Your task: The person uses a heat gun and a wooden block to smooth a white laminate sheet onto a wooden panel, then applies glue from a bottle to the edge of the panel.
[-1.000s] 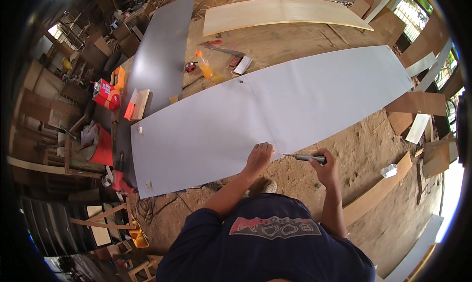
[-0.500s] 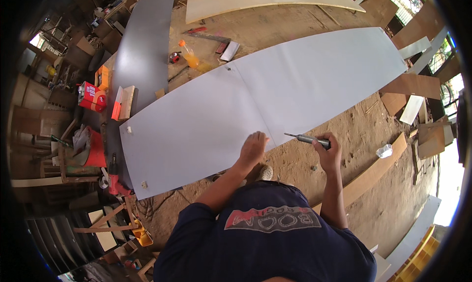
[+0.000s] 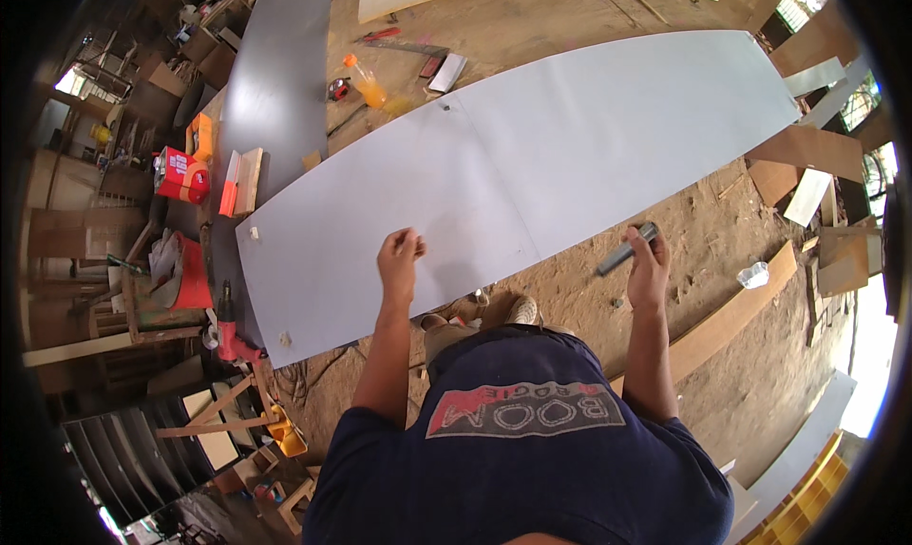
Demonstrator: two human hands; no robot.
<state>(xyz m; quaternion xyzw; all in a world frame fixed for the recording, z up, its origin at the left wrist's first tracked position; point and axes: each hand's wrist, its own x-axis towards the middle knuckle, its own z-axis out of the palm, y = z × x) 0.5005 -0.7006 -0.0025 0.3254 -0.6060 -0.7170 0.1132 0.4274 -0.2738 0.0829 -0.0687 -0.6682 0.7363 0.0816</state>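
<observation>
Head: orange bottle [image 3: 366, 81] holds orange liquid, capped.

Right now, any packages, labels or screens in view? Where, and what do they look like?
Red box-like package: far left by the dark panel, boxy, red with pale printed patches.
Orange bottle: on the floor above the large grey sheet, slim, orange with a lighter cap.
Crumpled clear wrapper or bottle: dirt floor at right, beyond the right hand, translucent.
No screens or signs visible.
</observation>
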